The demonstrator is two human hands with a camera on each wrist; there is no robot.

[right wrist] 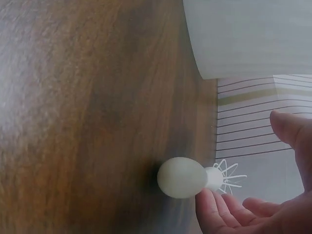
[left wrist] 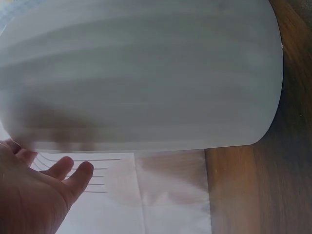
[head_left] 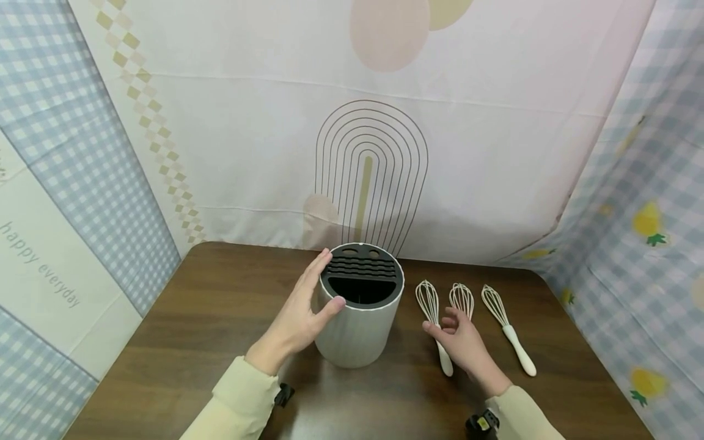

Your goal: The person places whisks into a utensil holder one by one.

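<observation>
One wooden table (head_left: 231,305), one pale canister (head_left: 352,336) on it. Left hand (head_left: 297,318) is spread beside it; right hand (head_left: 464,345), thumb and fingers apart, is way nearer the leftmost whisk (head_left: 445,359), which lies just left of it, long axis roughly front-to-back. Contact's hard to call, tbh.

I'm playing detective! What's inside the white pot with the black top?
Inside the white pot, through the half-round opening in its black top, I see mostly darkness, and nothing sticks out. The bottom is too dark to see, and the slatted part hides what's beneath.
</observation>
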